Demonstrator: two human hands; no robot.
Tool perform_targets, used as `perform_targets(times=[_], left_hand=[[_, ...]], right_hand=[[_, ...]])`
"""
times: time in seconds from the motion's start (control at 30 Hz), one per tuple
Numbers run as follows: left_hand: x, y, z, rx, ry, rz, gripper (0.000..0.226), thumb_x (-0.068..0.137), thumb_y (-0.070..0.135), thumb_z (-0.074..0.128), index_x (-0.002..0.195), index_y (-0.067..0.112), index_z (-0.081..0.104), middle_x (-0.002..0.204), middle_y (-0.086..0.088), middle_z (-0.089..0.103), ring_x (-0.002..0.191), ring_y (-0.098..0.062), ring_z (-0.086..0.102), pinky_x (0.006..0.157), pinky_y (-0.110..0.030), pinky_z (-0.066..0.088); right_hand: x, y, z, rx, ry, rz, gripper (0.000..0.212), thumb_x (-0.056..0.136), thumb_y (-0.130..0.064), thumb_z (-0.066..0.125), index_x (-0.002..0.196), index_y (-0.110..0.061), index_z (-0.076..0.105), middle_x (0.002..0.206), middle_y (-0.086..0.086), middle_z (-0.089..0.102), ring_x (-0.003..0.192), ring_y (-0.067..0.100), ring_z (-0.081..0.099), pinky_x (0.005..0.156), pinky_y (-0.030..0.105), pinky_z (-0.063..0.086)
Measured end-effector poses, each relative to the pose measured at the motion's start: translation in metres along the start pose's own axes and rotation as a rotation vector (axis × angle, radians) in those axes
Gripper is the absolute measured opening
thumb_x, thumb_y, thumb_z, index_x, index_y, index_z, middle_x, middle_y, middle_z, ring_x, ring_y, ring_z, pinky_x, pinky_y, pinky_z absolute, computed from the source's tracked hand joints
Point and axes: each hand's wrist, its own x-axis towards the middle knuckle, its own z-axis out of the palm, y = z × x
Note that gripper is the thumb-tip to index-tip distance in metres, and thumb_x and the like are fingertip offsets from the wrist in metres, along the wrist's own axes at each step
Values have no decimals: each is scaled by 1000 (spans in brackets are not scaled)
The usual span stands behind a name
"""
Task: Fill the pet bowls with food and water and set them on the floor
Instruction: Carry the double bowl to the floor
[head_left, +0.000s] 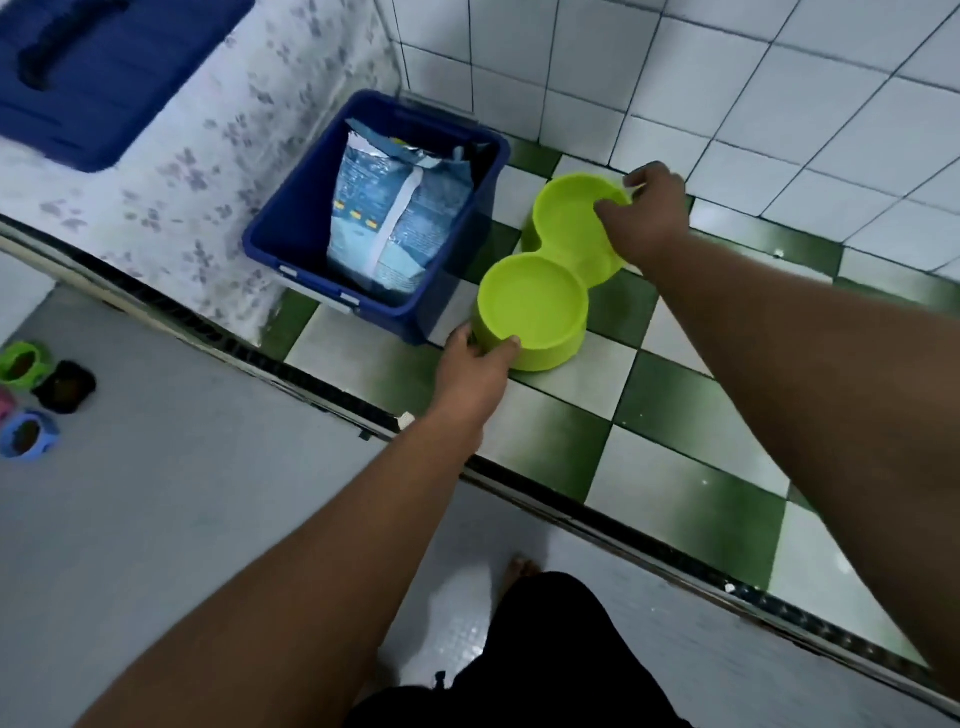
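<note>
On checkered floor (566, 431), joined lime-green double bowl (535, 312), both wells empty.

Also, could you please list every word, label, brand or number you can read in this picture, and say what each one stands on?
No text here can be read.
Pale blue bag in the blue bin: printed blocks and small yellow marks, all too blurred to read.
Green double bowl: no lettering visible.
Blue lid: no lettering visible.

Blue bin (291, 244) crowds the double bowl's (535, 306) left; checkered floor (675, 431) right lies open.
</note>
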Motion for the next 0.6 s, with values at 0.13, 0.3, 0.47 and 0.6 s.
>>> perform_targets(times=[0.13,0.3,0.47,0.6], left_hand=[[16,-5,15,-11,70,39,64,94,28,70,152,20,45,146,-2,55,127,-21,56,111,-45,47],[20,-8,20,1,85,83,81,75,44,67,152,35,44,150,2,49,129,-19,53,112,-45,46],[24,-7,26,-75,147,107,57,100,35,62,154,30,45,137,10,55,125,-18,55,111,-45,48],[22,-5,27,-119,191,102,56,102,40,59,155,29,44,151,6,51,133,-20,52,112,-46,48]], right_hand=[[27,8,6,0,-31,103,65,87,-41,68,141,-12,46,140,11,50,126,26,52,96,29,43],[29,17,11,133,-176,204,67,92,-42,64,145,-5,43,137,13,55,122,29,56,101,41,50],[25,19,2,254,-126,222,43,95,-27,62,132,-5,57,125,15,63,103,25,62,96,45,54],[12,24,-5,234,-90,187,44,97,-29,60,136,-9,52,129,11,60,100,18,54,82,29,48]])
